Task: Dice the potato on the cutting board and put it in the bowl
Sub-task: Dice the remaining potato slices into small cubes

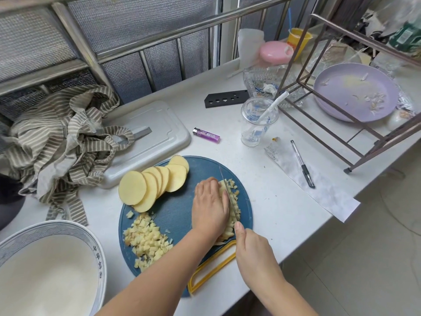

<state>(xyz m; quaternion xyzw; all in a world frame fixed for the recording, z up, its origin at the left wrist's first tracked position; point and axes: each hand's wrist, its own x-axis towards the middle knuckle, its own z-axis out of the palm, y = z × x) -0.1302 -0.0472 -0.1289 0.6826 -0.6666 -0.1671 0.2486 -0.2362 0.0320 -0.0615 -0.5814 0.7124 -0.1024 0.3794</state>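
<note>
Here left hand [210, 204] holds potato [235, 195] while right hand [252, 249] grips knife [228, 193]

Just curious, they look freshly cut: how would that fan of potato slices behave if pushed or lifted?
The potato slices would probably slide apart, since they overlap in a fan. Each looks thick and even, so likely stiff. Resting nearly flat on the cutting board, they seem unlikely to roll.
</note>
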